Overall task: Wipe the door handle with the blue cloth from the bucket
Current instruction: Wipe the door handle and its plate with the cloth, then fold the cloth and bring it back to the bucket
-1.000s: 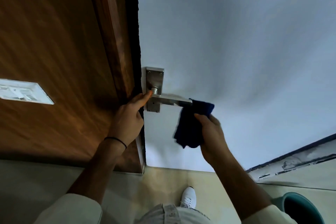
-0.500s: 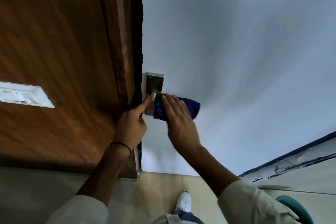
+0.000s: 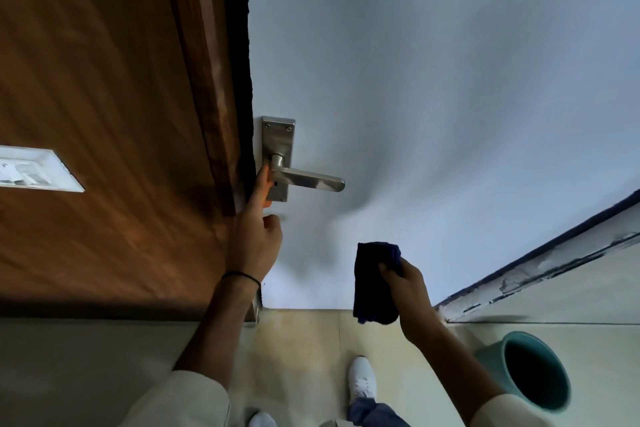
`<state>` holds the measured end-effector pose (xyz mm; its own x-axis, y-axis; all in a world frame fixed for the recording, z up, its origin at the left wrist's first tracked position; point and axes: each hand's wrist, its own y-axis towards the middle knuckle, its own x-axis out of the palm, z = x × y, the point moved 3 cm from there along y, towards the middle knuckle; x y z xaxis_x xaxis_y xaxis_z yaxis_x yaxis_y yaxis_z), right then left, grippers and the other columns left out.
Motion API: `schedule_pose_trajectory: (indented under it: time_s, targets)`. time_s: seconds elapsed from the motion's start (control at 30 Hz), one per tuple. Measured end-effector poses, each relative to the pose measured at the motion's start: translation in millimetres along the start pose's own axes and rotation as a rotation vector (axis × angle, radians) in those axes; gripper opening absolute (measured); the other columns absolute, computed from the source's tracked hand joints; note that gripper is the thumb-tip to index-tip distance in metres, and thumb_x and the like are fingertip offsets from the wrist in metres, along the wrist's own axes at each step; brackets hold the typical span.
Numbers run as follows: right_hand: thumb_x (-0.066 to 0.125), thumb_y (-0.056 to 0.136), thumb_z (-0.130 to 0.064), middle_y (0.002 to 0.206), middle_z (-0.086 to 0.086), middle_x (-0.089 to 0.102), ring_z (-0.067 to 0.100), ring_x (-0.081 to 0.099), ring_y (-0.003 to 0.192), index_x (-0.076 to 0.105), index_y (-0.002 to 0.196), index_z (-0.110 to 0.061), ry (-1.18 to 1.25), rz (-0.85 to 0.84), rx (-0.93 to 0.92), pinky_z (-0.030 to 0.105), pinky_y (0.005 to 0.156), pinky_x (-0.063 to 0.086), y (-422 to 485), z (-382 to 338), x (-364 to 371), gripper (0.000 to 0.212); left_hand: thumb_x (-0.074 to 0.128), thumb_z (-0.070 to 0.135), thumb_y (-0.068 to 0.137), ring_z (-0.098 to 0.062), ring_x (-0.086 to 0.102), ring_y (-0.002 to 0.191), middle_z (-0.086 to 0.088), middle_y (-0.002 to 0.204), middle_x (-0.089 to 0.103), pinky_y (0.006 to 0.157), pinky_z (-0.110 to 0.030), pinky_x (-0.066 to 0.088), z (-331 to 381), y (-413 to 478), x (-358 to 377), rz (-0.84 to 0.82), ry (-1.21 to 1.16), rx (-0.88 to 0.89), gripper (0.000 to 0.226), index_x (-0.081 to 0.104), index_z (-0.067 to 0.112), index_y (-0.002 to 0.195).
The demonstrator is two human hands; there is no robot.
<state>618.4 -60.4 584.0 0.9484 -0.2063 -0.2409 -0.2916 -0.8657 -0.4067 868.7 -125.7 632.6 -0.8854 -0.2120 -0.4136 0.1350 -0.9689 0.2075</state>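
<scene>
Two large surfaces are filling the view: a pale door (image 3: pixel 433 87) on the right and a brown wooden panel (image 3: pixel 104 97) on the left, the latter carrying a white switch plate (image 3: pixel 38 170). Below them the tiled floor (image 3: pixel 304 350) is showing, with a teal bucket (image 3: pixel 535 373) standing near the right edge, well apart from the door handle (image 3: pixel 304 180). The person's right hand (image 3: pixel 405 291) is hanging below and to the right of the handle, its fingers curled closed around the blue cloth (image 3: pixel 372 281), which is drooping down from the grip and touching nothing else. The left hand (image 3: pixel 254 239) is reaching up at the door's edge, mostly loose and holding nothing, one extended finger lying against the handle's metal backplate (image 3: pixel 278 139). The lever itself is sticking out bare to the right.
</scene>
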Motion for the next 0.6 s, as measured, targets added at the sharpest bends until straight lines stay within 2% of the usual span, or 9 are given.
schedule_pose_trajectory:
  time_s: [0.07, 0.13, 0.2, 0.27, 0.33, 0.43, 0.5, 0.6]
  targets:
    - [0.052, 0.097, -0.011, 0.096, 0.018, 0.069, 0.029, 0.067, 0.084, 0.065, 0.102, -0.004, 0.125, -0.036, 0.043, 0.041, 0.070, 0.055, -5, 10, -5, 0.016, 0.041, -0.010, 0.089, -0.014, 0.056, 0.114, 0.008, 0.138, 0.052, 0.088, -0.032, 0.051, -6, -14, 11, 0.026, -0.064, -0.063, 0.076, 0.024, 0.028, 0.152]
    - [0.055, 0.096, -0.013, 0.098, 0.019, 0.070, 0.032, 0.069, 0.086, 0.066, 0.104, -0.004, 0.250, -0.048, 0.080, 0.044, 0.072, 0.055, -6, 16, -11, 0.016, 0.042, -0.009, 0.091, -0.021, 0.059, 0.112, -0.001, 0.133, 0.059, 0.090, -0.034, 0.050, -13, -34, 27, 0.044, -0.137, -0.185, 0.063, 0.033, 0.018, 0.148]
    - [0.058, 0.095, -0.015, 0.098, 0.018, 0.070, 0.032, 0.069, 0.087, 0.065, 0.109, -0.002, 0.373, -0.055, 0.103, 0.044, 0.073, 0.054, -8, 19, -22, 0.020, 0.045, -0.003, 0.093, -0.029, 0.062, 0.110, -0.005, 0.124, 0.066, 0.087, -0.035, 0.049, -17, -61, 54, -0.011, -0.138, -0.318, 0.047, 0.045, 0.011, 0.138]
    - [0.061, 0.094, -0.020, 0.101, 0.016, 0.073, 0.032, 0.070, 0.093, 0.066, 0.113, -0.004, 0.509, -0.075, 0.108, 0.045, 0.079, 0.056, -11, 21, -40, 0.025, 0.050, 0.007, 0.095, -0.030, 0.062, 0.112, -0.002, 0.113, 0.070, 0.087, -0.035, 0.048, -11, -90, 89, -0.161, -0.170, -0.460, 0.032, 0.057, 0.012, 0.125]
    - [0.064, 0.094, -0.025, 0.110, 0.015, 0.073, 0.032, 0.070, 0.101, 0.065, 0.118, -0.008, 0.612, -0.095, 0.089, 0.044, 0.085, 0.057, -14, 22, -63, 0.030, 0.051, 0.028, 0.097, -0.024, 0.063, 0.113, 0.001, 0.111, 0.072, 0.087, -0.035, 0.050, 0, -121, 123, -0.371, -0.273, -0.658, 0.023, 0.065, 0.018, 0.112]
    - [0.065, 0.093, -0.025, 0.116, 0.015, 0.071, 0.031, 0.067, 0.107, 0.063, 0.123, -0.012, 0.687, -0.083, 0.035, 0.040, 0.085, 0.058, -19, 29, -114, 0.033, 0.042, 0.061, 0.094, -0.014, 0.066, 0.111, 0.004, 0.115, 0.073, 0.096, -0.040, 0.051, 25, -163, 181, -0.623, -0.529, -0.786, 0.047, 0.066, 0.027, 0.116]
    - [0.065, 0.093, -0.024, 0.117, 0.014, 0.071, 0.029, 0.067, 0.108, 0.063, 0.124, -0.012, 0.728, -0.059, 0.010, 0.038, 0.085, 0.057, -21, 36, -152, 0.033, 0.042, 0.062, 0.093, -0.014, 0.066, 0.112, 0.005, 0.118, 0.072, 0.098, -0.040, 0.049, 42, -182, 217, -0.683, -0.617, -0.761, 0.047, 0.062, 0.031, 0.122]
    - [0.064, 0.093, -0.019, 0.114, 0.016, 0.072, 0.026, 0.069, 0.104, 0.064, 0.122, -0.007, 0.745, -0.026, -0.027, 0.039, 0.089, 0.056, -25, 59, -219, 0.031, 0.061, 0.037, 0.091, -0.017, 0.067, 0.107, -0.003, 0.119, 0.071, 0.087, -0.033, 0.053, 79, -206, 276, -0.644, -0.607, -0.716, 0.030, 0.066, 0.023, 0.117]
